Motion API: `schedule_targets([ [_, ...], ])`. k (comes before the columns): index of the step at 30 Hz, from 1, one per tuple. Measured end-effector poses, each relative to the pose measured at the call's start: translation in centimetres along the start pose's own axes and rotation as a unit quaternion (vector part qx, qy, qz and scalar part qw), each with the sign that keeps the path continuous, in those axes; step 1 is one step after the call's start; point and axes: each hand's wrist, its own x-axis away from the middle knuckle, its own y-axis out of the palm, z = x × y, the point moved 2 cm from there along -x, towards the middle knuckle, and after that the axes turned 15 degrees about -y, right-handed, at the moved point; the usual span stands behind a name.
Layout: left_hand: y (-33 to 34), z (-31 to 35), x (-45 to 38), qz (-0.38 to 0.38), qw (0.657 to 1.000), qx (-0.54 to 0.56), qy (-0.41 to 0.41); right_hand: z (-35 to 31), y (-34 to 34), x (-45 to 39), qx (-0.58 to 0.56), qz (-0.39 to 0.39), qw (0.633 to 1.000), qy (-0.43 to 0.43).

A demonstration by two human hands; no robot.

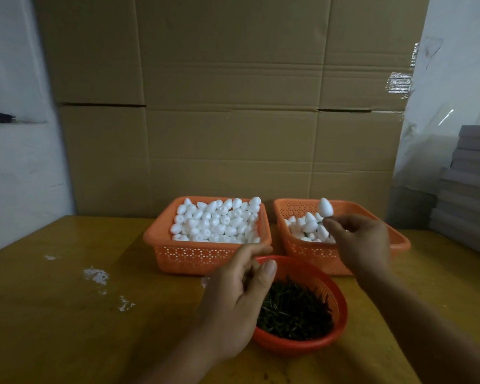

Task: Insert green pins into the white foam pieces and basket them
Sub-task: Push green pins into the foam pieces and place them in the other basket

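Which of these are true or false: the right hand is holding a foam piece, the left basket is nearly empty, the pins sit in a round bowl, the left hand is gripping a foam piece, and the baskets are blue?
1. The right hand holds a white foam piece above the right basket. True.
2. The left basket is nearly empty. False: it is heaped with foam pieces.
3. The green pins lie in a round orange bowl. True.
4. The left hand grips a foam piece. False: none shows in it.
5. Both baskets are blue. False: orange.

Right hand (360,242) pinches foam piece (326,207) over right basket (394,239); left hand (241,295) beside pin bowl (336,314) — seemingly empty.
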Motion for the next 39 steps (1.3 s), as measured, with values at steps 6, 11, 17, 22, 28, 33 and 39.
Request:
schedule_targets([
  [6,-0.1,0.2,0.1,0.019,0.997,-0.066,0.036,4.3,0.1,-3.9,0.2,-0.031,0.979,0.004],
  [11,-0.2,0.4,0.2,0.024,0.997,-0.056,0.045,5.1,1.1,-5.0,0.31,-0.087,0.947,0.023],
  [17,-0.3,0.8,0.2,0.03,0.995,-0.071,0.064,5.5,1.0,-5.6,0.339,-0.111,0.933,0.05],
  [22,-0.3,0.6,0.1,0.028,0.995,-0.074,0.065,4.7,0.6,-5.4,0.332,-0.104,0.936,0.051],
  [28,-0.2,0.4,0.1,0.024,0.992,-0.099,0.07,3.2,-0.2,-4.4,0.283,-0.068,0.957,0.012],
  [33,0.0,0.1,0.1,0.027,0.989,-0.123,0.077,1.1,-0.4,-2.5,0.225,-0.048,0.973,-0.029],
  [39,0.0,-0.1,-0.1,0.032,0.989,-0.121,0.079,-1.7,-0.9,0.3,0.121,-0.051,0.989,-0.06],
])
